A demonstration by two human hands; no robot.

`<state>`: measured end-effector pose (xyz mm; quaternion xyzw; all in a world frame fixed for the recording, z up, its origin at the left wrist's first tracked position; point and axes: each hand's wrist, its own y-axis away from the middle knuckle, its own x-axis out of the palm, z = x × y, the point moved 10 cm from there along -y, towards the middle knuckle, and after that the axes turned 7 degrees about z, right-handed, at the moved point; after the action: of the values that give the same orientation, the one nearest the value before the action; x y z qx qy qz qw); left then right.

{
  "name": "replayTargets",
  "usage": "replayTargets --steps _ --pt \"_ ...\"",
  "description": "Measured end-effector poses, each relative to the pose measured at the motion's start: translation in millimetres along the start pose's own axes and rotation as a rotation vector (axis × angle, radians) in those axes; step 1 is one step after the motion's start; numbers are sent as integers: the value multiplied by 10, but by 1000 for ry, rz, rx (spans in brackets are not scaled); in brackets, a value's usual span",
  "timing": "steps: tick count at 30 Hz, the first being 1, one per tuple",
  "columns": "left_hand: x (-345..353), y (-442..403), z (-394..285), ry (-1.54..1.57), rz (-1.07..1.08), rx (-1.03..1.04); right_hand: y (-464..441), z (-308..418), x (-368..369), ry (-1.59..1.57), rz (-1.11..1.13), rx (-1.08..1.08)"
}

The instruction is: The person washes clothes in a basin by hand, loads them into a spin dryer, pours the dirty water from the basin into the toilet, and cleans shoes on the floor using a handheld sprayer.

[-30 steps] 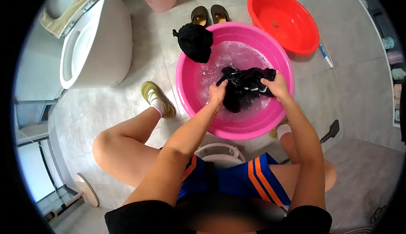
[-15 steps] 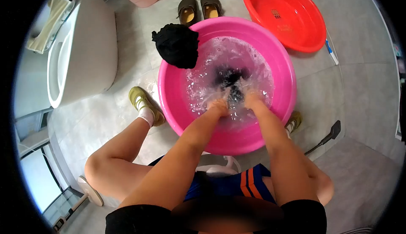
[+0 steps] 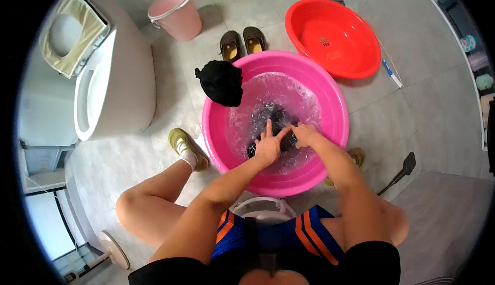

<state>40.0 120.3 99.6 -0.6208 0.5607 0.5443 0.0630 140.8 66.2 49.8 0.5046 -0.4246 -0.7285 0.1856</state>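
A dark wet cloth (image 3: pixel 278 116) lies in soapy water inside the large pink basin (image 3: pixel 337 122). My left hand (image 3: pixel 268 147) rests on the cloth at the water's surface, its fingers spread. To its right, my right hand (image 3: pixel 306 135) is at the cloth's edge with its fingers reaching left, partly bent and apart; their tips are hard to make out. The two hands almost meet. A bunched black cloth (image 3: pixel 220 83) hangs over the basin's upper left rim.
Beyond the basin stand a pair of dark shoes (image 3: pixel 230 46), a pink bucket (image 3: pixel 180 19) and a red basin (image 3: pixel 356 61). A blue-and-white brush-like item (image 3: pixel 392 73) lies at right, above a black-headed tool (image 3: pixel 407 164). The toilet (image 3: pixel 129 89) is at left.
Both hands have risen out of the deeper water and drawn closer together over the cloth. My left hand's fingers have spread. The view has tilted up, showing more floor beyond the basin.
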Motion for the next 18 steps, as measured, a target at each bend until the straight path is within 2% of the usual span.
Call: replayTargets --steps 3,4,7,9,11,14,17,18 --pt "46 160 39 -4 282 87 372 24 -373 -336 -102 -336" --pt "-150 205 22 86 100 239 635 73 -603 -531 -203 -544" --pt "-553 356 134 369 178 274 1575 242 -1279 -490 -474 -714" --pt "-801 535 145 638 191 312 2193 354 -1670 -370 -643 -709" --pt "-1316 841 -14 734 56 384 2719 422 -1927 -289 -808 -634" --pt "-2056 1497 -449 392 -313 535 3191 409 -2120 -310 -956 -629" --pt "-2108 1593 -579 535 -240 537 3183 420 -2058 -287 -979 -570" --pt "-2006 1492 -561 479 -208 525 3151 422 -2027 -277 -971 -540"
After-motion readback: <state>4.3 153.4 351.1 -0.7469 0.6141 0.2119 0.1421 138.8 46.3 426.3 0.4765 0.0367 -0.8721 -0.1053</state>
